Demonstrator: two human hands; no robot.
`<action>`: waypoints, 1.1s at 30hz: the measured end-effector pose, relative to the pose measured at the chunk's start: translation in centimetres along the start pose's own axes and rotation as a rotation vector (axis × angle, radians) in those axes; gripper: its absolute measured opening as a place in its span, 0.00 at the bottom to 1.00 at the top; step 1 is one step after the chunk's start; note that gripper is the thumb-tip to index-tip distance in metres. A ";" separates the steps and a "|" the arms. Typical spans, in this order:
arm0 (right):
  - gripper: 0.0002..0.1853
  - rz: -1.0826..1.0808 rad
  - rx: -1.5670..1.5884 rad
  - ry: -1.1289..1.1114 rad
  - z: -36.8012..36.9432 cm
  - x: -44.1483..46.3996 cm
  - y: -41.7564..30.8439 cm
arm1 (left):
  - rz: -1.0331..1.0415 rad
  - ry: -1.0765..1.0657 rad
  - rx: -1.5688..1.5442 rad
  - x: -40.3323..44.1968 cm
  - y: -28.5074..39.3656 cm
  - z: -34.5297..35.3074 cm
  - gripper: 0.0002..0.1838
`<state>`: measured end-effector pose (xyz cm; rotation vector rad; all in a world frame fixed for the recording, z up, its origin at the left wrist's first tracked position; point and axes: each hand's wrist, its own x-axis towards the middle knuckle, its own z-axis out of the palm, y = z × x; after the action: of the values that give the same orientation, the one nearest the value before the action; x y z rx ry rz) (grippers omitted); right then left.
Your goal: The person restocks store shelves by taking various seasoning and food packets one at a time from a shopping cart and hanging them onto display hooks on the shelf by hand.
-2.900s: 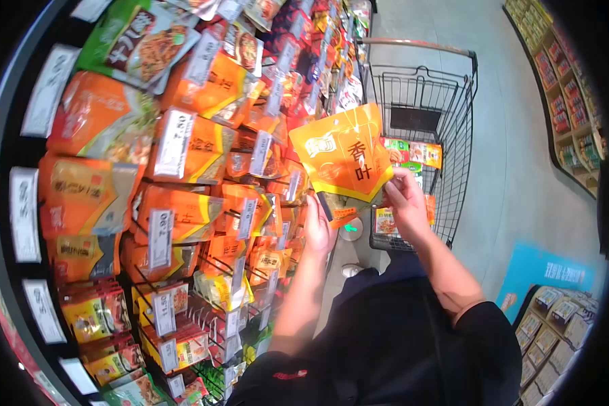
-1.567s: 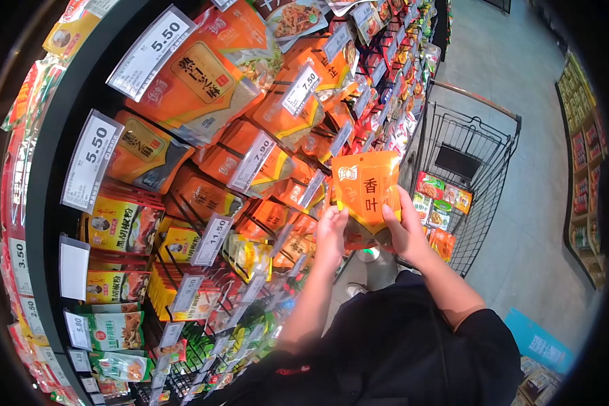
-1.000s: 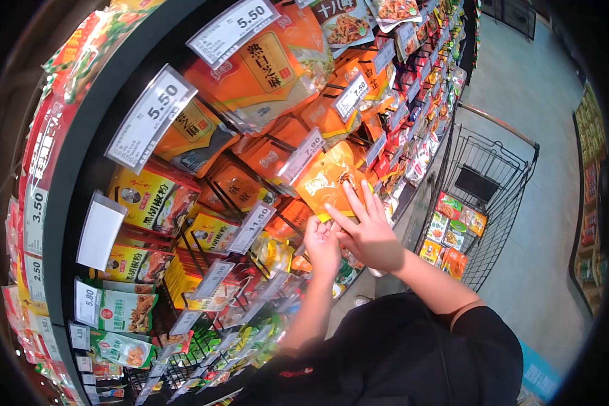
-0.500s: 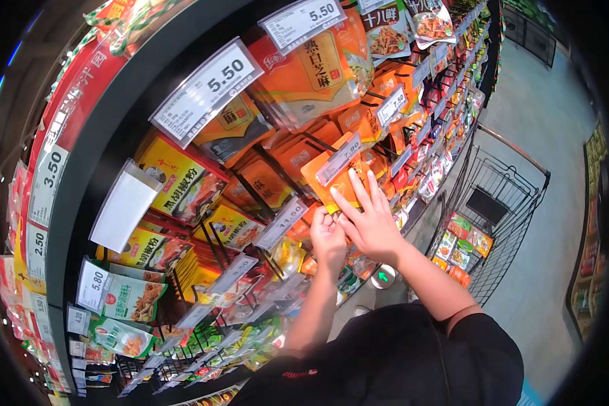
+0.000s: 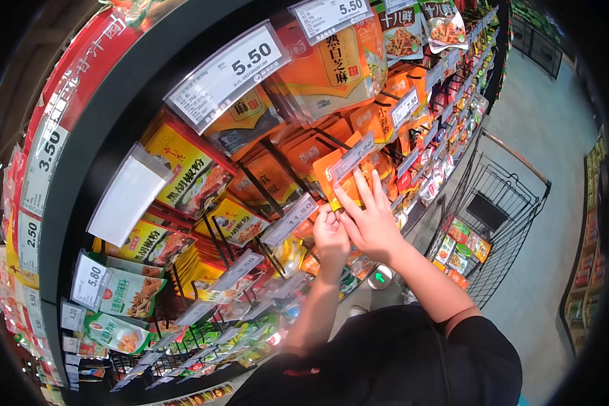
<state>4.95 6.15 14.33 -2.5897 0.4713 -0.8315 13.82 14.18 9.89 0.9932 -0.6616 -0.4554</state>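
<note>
An orange seasoning packet (image 5: 326, 174) hangs at the front of a shelf hook, partly covered by a price tag (image 5: 353, 156). Curled at the packet's lower edge, my left hand (image 5: 331, 235) is closed, its fingertips pinching the yellowish bottom corner. My right hand (image 5: 371, 220) lies over the packet's lower right side with its fingers stretched out and slightly apart, the fingertips just below the tag. The hands touch near the wrist and thumb. Behind the packet hang more orange packets (image 5: 308, 152) on the hooks.
Yellow black-pepper packets (image 5: 183, 162) and a blank white tag (image 5: 130, 195) are on the left of the rack. Price tags (image 5: 289, 220) stick out on hooks around my hands. A shopping cart (image 5: 484, 223) with several packets stands at right in the aisle.
The view has shifted slightly, so the rack appears a little further right and larger. Both hands keep the same pose at the orange packet.
</note>
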 end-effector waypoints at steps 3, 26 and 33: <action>0.28 -0.008 0.000 0.010 0.1 0.3 -0.1 | 0.013 0.001 -0.017 0.3 0.3 0.2 0.08; 0.31 -0.029 -0.110 -0.037 1.2 1.9 -0.9 | -0.023 0.162 0.067 -0.7 -3.3 -1.4 0.18; 0.32 -0.112 0.023 -0.085 1.4 -2.3 1.8 | 0.162 0.229 0.501 -5.3 -3.1 -1.3 0.28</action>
<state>3.67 5.90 11.33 -2.6378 0.2925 -0.7541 10.72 16.82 5.08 1.4263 -0.6554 -0.0243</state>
